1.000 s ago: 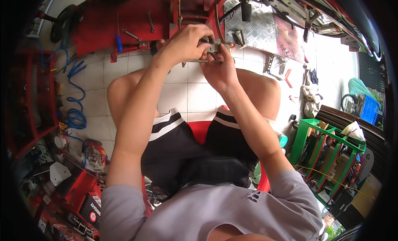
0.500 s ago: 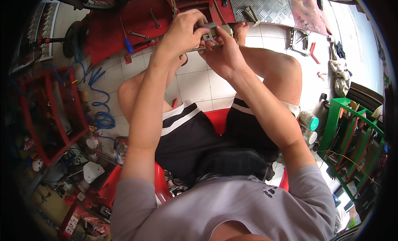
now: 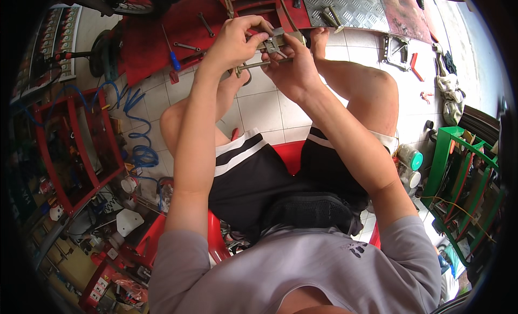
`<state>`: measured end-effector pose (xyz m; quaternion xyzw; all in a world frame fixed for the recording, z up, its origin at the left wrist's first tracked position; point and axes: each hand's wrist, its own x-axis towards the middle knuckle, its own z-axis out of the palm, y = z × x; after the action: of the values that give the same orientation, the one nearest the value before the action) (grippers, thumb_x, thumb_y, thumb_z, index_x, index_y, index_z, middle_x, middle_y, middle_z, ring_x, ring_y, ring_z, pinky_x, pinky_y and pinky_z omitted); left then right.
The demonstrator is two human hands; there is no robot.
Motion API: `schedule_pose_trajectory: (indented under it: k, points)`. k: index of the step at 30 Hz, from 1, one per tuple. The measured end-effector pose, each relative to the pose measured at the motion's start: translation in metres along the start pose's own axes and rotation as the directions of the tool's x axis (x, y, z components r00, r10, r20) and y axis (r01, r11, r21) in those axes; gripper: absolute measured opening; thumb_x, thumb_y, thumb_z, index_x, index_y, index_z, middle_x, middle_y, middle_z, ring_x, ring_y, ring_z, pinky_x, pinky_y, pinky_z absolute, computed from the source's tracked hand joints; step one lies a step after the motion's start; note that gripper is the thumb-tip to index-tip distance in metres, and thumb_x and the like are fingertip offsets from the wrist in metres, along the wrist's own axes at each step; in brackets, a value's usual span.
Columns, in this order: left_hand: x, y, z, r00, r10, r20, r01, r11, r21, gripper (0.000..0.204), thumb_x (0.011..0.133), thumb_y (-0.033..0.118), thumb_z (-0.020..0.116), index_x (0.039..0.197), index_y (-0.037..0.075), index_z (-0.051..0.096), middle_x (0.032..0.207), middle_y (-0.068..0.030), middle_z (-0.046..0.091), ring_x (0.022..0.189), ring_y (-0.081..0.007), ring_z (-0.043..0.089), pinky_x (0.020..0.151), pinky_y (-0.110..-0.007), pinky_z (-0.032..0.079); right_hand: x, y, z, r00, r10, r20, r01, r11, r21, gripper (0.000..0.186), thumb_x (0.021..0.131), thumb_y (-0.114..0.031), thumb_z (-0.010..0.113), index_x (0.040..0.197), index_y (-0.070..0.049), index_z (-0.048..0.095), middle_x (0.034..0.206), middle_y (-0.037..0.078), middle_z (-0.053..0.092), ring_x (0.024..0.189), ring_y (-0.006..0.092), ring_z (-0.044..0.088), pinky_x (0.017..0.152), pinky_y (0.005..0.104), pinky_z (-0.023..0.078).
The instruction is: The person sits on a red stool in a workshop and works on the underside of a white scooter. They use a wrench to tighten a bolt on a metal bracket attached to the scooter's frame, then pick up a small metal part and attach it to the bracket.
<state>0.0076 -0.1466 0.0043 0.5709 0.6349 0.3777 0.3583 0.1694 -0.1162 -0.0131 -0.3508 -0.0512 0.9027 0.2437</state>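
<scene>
Both of my arms reach out over my knees, hands close together at the near end of a red metal frame [image 3: 252,4]. A small grey metal bracket-like part [image 3: 271,44] sits between them. My left hand [image 3: 237,43] is closed, its thumb and forefinger pinching the part's left side. From the right, my right hand [image 3: 292,70] grips it with the thumb on top and fingers curled beneath. A thin metal rod [image 3: 251,66] runs crosswise just below the part. Whether the part is fixed to the frame I cannot tell, since fingers hide its edges.
On the red mat [image 3: 145,41] lie a blue-handled screwdriver [image 3: 175,60] and two wrenches [image 3: 205,24]. A hammer [image 3: 335,17] rests on the chequered metal plate [image 3: 350,9]. Coiled blue hose [image 3: 143,154] and a red rack [image 3: 81,157] stand left, a green rack [image 3: 443,157] right.
The view has shifted slightly, so everything sits a little farther right and lower. My left fingers have drawn a little toward the part's left edge, and more of the part and the rod shows.
</scene>
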Motion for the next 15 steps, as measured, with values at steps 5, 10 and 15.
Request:
schedule_pose_trajectory:
  k: [5, 10, 15]
  points:
    - [-0.0008, -0.0032, 0.0002, 0.991, 0.13, -0.004, -0.13, 0.991, 0.024, 0.014, 0.085, -0.002, 0.063, 0.099, -0.002, 0.065, 0.09, -0.0068, 0.07, 0.082, -0.0152, 0.066, 0.078, -0.032, 0.054, -0.0008, 0.0001, 0.0016, 1.0, 0.001, -0.009, -0.001, 1.0, -0.018, 0.023, 0.099, -0.028, 0.049, 0.106, -0.007, 0.055, 0.087, 0.005, 0.057, 0.081, 0.0176, 0.058, 0.078, 0.0332, 0.048]
    - [0.0003, 0.003, 0.0006, 0.999, 0.045, -0.002, -0.044, 0.994, 0.099, 0.016, 0.083, 0.002, 0.068, 0.097, -0.003, 0.064, 0.093, -0.0079, 0.07, 0.085, -0.0161, 0.066, 0.08, -0.033, 0.054, -0.0036, -0.001, 0.0037, 1.0, -0.013, -0.002, 0.013, 1.0, -0.023, 0.019, 0.098, -0.023, 0.05, 0.101, -0.005, 0.055, 0.081, 0.005, 0.055, 0.08, 0.0181, 0.057, 0.078, 0.033, 0.048]
    - [-0.0007, -0.0038, -0.0026, 0.996, 0.086, 0.001, -0.086, 0.995, 0.055, 0.015, 0.083, 0.006, 0.07, 0.096, 0.0, 0.066, 0.097, -0.0051, 0.071, 0.086, -0.0159, 0.066, 0.079, -0.032, 0.052, -0.0029, -0.0018, 0.0035, 1.0, -0.014, 0.0, 0.014, 1.0, 0.008, 0.017, 0.096, -0.021, 0.054, 0.095, -0.004, 0.055, 0.076, 0.006, 0.055, 0.08, 0.0208, 0.059, 0.08, 0.0344, 0.049]
